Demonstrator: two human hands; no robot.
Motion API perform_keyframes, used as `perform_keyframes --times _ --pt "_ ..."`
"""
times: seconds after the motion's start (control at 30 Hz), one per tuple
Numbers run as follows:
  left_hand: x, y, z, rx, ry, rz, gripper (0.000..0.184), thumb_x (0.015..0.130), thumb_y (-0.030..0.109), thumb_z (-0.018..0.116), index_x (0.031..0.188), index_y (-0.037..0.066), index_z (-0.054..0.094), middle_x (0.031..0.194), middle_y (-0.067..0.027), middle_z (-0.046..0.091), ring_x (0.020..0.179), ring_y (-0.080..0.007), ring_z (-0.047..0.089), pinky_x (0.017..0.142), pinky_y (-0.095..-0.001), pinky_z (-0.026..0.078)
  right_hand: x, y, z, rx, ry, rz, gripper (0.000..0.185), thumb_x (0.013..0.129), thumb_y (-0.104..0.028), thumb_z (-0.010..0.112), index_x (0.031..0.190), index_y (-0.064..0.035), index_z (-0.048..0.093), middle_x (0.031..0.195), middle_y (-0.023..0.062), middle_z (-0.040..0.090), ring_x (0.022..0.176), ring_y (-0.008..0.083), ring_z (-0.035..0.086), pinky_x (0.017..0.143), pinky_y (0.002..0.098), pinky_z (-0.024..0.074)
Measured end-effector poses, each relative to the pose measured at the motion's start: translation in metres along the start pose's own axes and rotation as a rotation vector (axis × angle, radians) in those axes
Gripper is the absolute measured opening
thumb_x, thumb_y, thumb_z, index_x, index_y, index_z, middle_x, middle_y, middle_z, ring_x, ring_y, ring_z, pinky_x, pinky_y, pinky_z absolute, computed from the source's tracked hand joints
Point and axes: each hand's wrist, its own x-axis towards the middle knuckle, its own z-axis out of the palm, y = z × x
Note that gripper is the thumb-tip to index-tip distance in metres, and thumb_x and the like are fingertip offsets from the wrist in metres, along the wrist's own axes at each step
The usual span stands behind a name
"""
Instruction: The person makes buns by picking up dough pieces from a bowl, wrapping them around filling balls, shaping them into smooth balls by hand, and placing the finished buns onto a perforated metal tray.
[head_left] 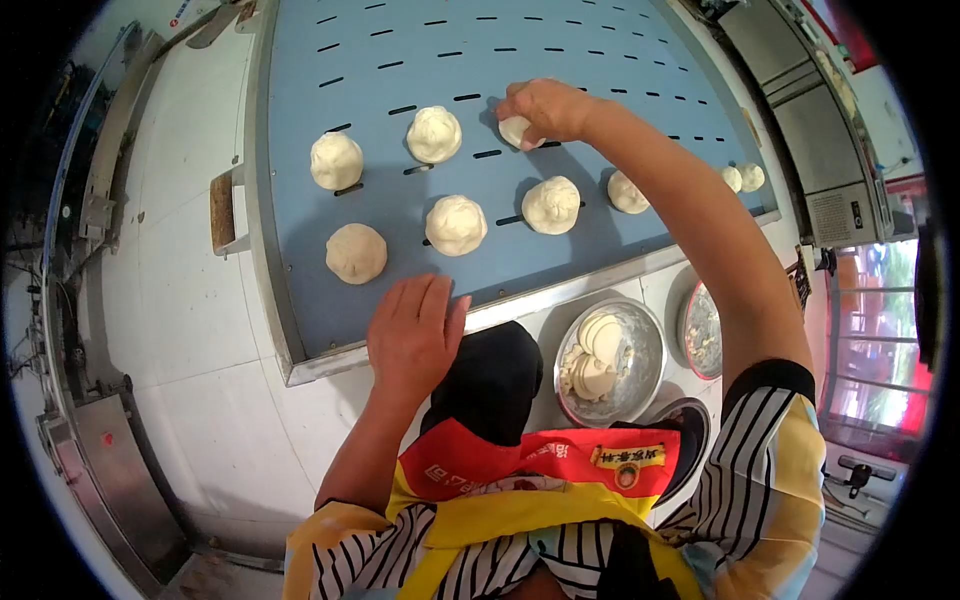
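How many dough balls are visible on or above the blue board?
9. Far row: left ball, middle ball, third ball, touched by the right hand. Near row: four balls. Beyond the right forearm: two more. The forearm may hide others.

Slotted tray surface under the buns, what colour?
The tray surface is blue, best seen in the head view.

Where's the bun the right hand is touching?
In the head view, that bun is on the blue tray, upper middle, partly under the right hand, with another bun to its left.
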Motion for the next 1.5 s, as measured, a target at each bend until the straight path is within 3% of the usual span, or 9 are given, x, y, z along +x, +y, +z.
perform_keyframes --times 0.2,0.5,0.73,0.97,1.1,1.17,1.23,1.43,1.5 --pt "0.002 0.002 -0.003 0.005 0.005 0.015 0.022 0.078 0.014 0.070 0.095 0.002 0.061 0.090 -0.0122 0.063 0.082 -0.0272 0.062 0.068 -0.0369 0.050 -0.001 -0.007 0.003 -0.051 -0.024 0.013 0.043 0.069 -0.019 0.077 0.109 -0.0138 0.061 0.108 0.0102 0.058 0.106 0.0325 0.057 0.087 0.0431 0.0478" --pt "-0.003 0.002 -0.001 0.011 -0.004 -0.006 0.021 0.079 0.016 0.069 0.092 0.003 0.059 0.088 -0.0111 0.061 0.079 -0.0279 0.060 0.066 -0.0367 0.049 -0.025 -0.013 -0.026 0.061 0.083 0.375 0.097 0.059 -0.035 0.082 0.142 -0.0238 0.033 0.133 0.0107 0.049 0.112 0.0327 0.055 0.091 0.0419 0.0460" --pt "0.001 0.003 -0.001 0.031 0.000 0.012 0.021 0.079 0.015 0.069 0.093 0.003 0.059 0.089 -0.0108 0.062 0.078 -0.0282 0.059 0.065 -0.0372 0.048 0.007 -0.019 0.011 0.061 0.050 0.434 0.064 0.064 -0.042 0.080 0.117 -0.0115 0.059 0.106 0.0127 0.065 0.105 0.0331 0.059 0.085 0.0440 0.0484" --pt "0.003 0.004 0.000 0.042 -0.013 0.010 0.021 0.080 0.018 0.068 0.094 0.004 0.060 0.089 -0.0101 0.062 0.079 -0.0287 0.060 0.066 -0.0386 0.048 0.003 -0.007 0.016 0.162 0.113 0.402 0.076 0.066 -0.049 0.077 0.127 -0.0132 0.051 0.104 0.0163 0.065 0.092 0.0321 0.062 0.079 0.0412 0.0502" --pt "-0.003 0.005 0.000 0.077 -0.024 -0.009 0.020 0.082 0.020 0.067 0.094 0.005 0.061 0.090 -0.0104 0.062 0.079 -0.0297 0.059 0.067 -0.0397 0.048 -0.044 -0.007 -0.046 0.441 0.312 0.538 0.094 0.068 -0.061 0.071 0.143 -0.0200 0.032 0.114 0.0190 0.061 0.071 0.0252 0.064 0.059 0.0358 0.0534" --pt "-0.005 0.008 0.000 0.085 -0.043 -0.042 0.021 0.083 0.021 0.066 0.095 0.005 0.062 0.090 -0.0110 0.063 0.080 -0.0303 0.060 0.068 -0.0397 0.049 -0.085 0.011 -0.060 0.373 0.715 0.504 0.090 0.071 -0.061 0.069 0.142 -0.0196 0.034 0.121 0.0176 0.057 0.072 0.0227 0.064 0.057 0.0334 0.0530" --pt "-0.006 0.012 -0.002 0.069 -0.039 -0.054 0.022 0.084 0.023 0.065 0.097 0.006 0.062 0.091 -0.0116 0.063 0.082 -0.0309 0.060 0.069 -0.0392 0.049 -0.158 -0.004 -0.077 0.616 0.773 0.537 0.091 0.070 -0.060 0.070 0.140 -0.0130 0.038 0.124 0.0190 0.055 0.078 0.0230 0.065 0.058 0.0315 0.0527" --pt "-0.004 0.010 -0.008 -0.440 0.072 -0.310 0.025 0.087 0.021 0.063 0.102 0.000 0.063 0.091 -0.0117 0.066 0.086 -0.0224 0.062 0.076 -0.0306 0.048 -0.339 -0.032 0.044 0.851 0.699 0.682 0.064 0.080 -0.041 0.068 0.130 -0.0048 0.049 0.115 0.0128 0.061 0.067 0.0160 0.064 0.052 0.0266 0.0489" --pt "0.005 0.048 -0.012 -0.594 0.101 -0.251 0.021 0.086 0.016 0.062 0.099 -0.001 0.064 0.089 -0.0117 0.067 0.085 -0.0186 0.063 0.077 -0.0289 0.047 -0.390 -0.051 0.109 1.173 0.697 0.844 0.059 0.081 -0.036 0.067 0.127 -0.0016 0.052 0.110 0.0120 0.062 0.068 0.0162 0.065 0.051 0.0262 0.0487"
